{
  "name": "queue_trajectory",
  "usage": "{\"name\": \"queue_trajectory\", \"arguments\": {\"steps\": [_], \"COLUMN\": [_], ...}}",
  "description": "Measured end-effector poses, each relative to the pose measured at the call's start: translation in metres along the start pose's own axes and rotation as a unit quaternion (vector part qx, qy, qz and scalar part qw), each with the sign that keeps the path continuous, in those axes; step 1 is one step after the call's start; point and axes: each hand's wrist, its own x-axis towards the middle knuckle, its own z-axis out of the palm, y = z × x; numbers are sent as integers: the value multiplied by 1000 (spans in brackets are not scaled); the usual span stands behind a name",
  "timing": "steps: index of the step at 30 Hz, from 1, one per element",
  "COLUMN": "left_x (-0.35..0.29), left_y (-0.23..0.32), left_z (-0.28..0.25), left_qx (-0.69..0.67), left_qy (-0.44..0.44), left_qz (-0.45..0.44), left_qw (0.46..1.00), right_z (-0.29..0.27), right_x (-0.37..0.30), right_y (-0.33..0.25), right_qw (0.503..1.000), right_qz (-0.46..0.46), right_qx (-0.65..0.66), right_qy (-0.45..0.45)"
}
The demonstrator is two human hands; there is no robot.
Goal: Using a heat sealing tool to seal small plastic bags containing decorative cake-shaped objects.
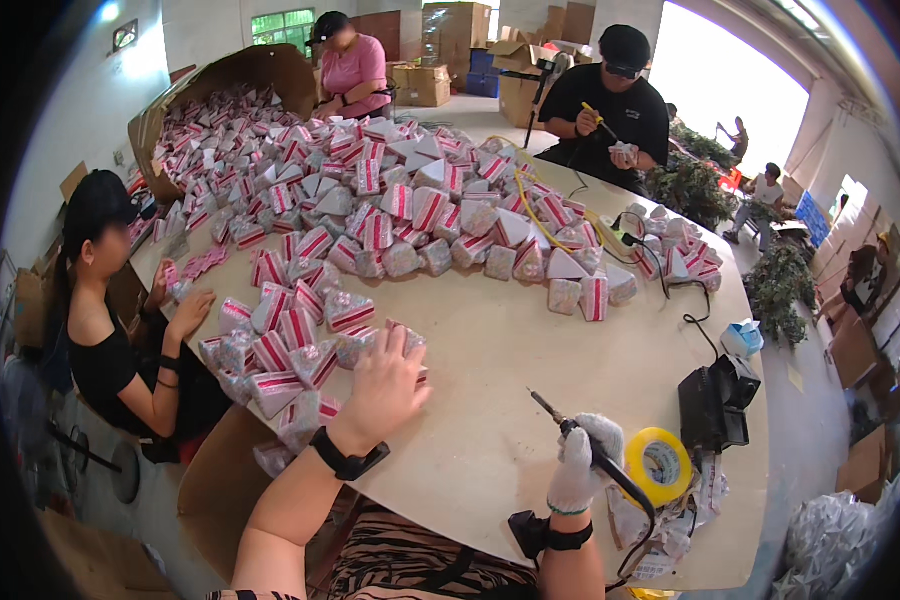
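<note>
My left hand (383,388) reaches over the near edge of a small heap of wedges, its bare fingers curved over a foam cake slice (408,338) with pink and white stripes, mostly hidden under the hand. Beside it lie more striped cake slices (299,328), some with speckled, glittery sides. In a white glove, my right hand (582,464) grips a soldering iron (602,458) with a black handle. The metal tip points up and left above bare tabletop, apart from any slice. A black cord trails from its lower end.
A large pile of slices (410,200) spills from a big carton (148,135) across the far table (470,340). Yellow tape (658,467) and a black iron stand (715,402) sit at right. Cords cross the tabletop. Co-workers are at left (120,340), back (355,70) and far right (620,110).
</note>
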Motion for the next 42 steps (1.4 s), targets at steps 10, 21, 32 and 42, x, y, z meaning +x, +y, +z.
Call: {"name": "queue_trajectory", "arguments": {"steps": [10, 21, 32, 42], "left_x": [195, 198, 110, -9], "left_y": [98, 73, -14, 33], "left_z": [113, 164, 62, 77], "left_qx": [-25, -56, -391, -738], "left_qy": [-102, -111, -117, -132], "left_qz": [163, 117, 33, -179], "left_qw": [981, 985, 912, 637], "right_z": [-6, -11, 2, 6], "right_x": [2, 3, -6, -16], "right_y": [6, 12, -3, -6], "right_qw": [990, 984, 997, 995], "right_qz": [-75, -86, 47, 21], "right_qx": [-46, -103, 28, -49], "right_qy": [106, 119, 61, -84]}}
